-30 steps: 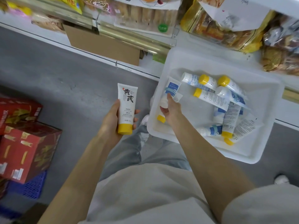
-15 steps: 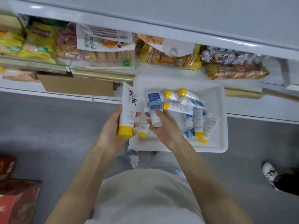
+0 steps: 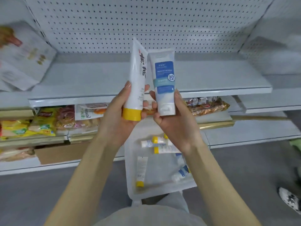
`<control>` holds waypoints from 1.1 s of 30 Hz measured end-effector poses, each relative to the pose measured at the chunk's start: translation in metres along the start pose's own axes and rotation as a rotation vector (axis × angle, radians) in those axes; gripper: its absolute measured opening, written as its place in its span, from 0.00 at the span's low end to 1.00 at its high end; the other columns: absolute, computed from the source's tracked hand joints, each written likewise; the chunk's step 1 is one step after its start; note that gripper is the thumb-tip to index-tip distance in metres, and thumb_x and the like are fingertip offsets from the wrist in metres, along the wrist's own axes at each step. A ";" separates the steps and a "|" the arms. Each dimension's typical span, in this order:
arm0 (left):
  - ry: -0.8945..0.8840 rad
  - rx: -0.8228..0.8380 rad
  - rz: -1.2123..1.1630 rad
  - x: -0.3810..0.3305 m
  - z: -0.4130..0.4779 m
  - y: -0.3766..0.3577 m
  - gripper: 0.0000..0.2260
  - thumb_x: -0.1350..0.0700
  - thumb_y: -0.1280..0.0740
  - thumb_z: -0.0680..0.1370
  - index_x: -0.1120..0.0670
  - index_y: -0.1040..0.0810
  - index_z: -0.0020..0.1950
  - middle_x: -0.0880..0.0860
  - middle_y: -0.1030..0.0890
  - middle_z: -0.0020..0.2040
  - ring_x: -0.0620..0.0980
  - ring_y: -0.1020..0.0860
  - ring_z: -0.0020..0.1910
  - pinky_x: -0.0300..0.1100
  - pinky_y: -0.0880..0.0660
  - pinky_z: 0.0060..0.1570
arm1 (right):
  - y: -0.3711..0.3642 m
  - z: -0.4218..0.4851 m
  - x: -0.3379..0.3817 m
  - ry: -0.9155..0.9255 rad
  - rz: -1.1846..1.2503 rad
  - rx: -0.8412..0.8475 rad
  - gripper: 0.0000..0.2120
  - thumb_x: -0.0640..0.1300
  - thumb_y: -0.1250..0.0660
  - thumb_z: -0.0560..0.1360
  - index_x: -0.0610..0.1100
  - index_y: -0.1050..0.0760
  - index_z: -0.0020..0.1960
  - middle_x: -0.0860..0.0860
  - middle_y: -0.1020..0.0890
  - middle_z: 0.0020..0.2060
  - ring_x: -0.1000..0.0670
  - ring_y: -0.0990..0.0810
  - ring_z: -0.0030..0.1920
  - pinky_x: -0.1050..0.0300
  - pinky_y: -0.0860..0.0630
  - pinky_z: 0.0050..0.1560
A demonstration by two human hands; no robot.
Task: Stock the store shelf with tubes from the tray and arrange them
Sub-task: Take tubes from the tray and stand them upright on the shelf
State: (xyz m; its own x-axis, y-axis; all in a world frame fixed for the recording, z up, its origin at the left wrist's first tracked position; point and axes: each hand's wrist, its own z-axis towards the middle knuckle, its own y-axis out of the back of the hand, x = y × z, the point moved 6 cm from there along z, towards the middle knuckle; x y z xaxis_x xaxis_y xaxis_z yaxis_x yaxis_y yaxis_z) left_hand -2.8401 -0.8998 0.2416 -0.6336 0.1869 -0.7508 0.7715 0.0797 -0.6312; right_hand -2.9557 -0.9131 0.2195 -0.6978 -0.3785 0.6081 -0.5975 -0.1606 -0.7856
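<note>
The left hand (image 3: 120, 111) curls its fingers round the yellow-cap tube (image 3: 136, 79), the right hand (image 3: 172, 126) round the blue tube (image 3: 164, 82) — both held up before the shelf (image 3: 97, 82). It holds no tubes yet — other tubes (image 3: 141, 170) wait in the tray (image 3: 161, 190) below.

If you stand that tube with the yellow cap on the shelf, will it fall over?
Probably it stands: the yellow-capped tube has a wide flat cap, held downward in the left hand. It is tall and narrow, though, so a nudge could tip it. Its glossy skin may be slippery.
</note>
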 end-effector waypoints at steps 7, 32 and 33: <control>-0.199 0.124 0.095 -0.070 0.006 -0.060 0.20 0.46 0.36 0.71 0.54 0.24 0.59 0.52 0.18 0.46 0.44 0.26 0.32 0.35 0.29 0.25 | -0.070 -0.001 0.080 0.192 -0.207 0.156 0.17 0.44 0.39 0.75 0.45 0.31 0.64 0.43 0.21 0.56 0.45 0.18 0.48 0.52 0.20 0.47; -0.936 0.037 0.746 -0.308 0.110 -0.272 0.16 0.55 0.29 0.72 0.44 0.24 0.59 0.39 0.19 0.54 0.37 0.20 0.53 0.33 0.26 0.50 | -0.176 0.072 0.401 0.662 -0.677 0.095 0.30 0.43 0.28 0.66 0.44 0.28 0.67 0.47 0.16 0.54 0.49 0.17 0.55 0.52 0.23 0.57; -0.945 0.002 0.792 -0.311 0.117 -0.274 0.16 0.55 0.30 0.74 0.45 0.24 0.61 0.39 0.19 0.54 0.35 0.21 0.51 0.31 0.26 0.47 | -0.174 0.082 0.410 0.666 -0.700 0.071 0.30 0.43 0.28 0.64 0.43 0.27 0.66 0.48 0.16 0.54 0.49 0.17 0.54 0.51 0.23 0.57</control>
State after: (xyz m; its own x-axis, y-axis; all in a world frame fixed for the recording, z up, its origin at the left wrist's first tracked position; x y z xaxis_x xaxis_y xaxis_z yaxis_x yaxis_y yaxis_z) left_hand -2.8614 -1.0945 0.6255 0.2146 -0.5983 -0.7720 0.9622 0.2650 0.0621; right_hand -3.1056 -1.1149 0.5958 -0.2870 0.4144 0.8637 -0.9529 -0.2159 -0.2131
